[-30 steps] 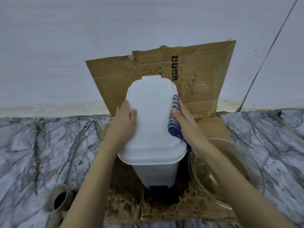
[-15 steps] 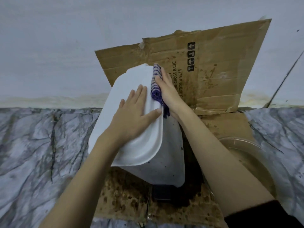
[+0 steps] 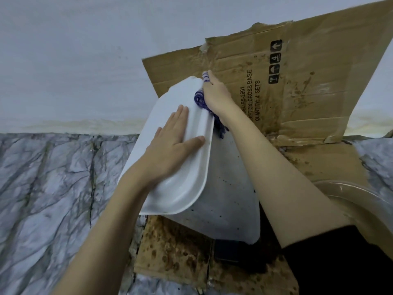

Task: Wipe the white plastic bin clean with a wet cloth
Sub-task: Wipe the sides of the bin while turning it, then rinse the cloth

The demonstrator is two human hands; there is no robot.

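Note:
The white plastic bin (image 3: 225, 201) stands tilted to the left on stained cardboard, its side speckled with dark spots. Its white lid (image 3: 180, 188) faces up and left. My left hand (image 3: 170, 145) lies flat on the lid with fingers spread, holding the bin steady. My right hand (image 3: 217, 94) presses a blue-and-white striped cloth (image 3: 200, 99) against the far right edge of the lid, near the back of the bin. Part of the cloth hangs down behind the lid's rim. A black pedal (image 3: 227, 250) shows at the bin's base.
A stained cardboard sheet (image 3: 297, 86) leans against the white wall and runs under the bin. A clear bowl (image 3: 359, 196) of murky water sits at the right, partly behind my right arm. Grey marble floor (image 3: 53, 188) spreads to the left.
The bin went from upright to tilted left. My left hand moved from the lid's left edge to flat on top. My right hand slid the cloth up toward the lid's back edge.

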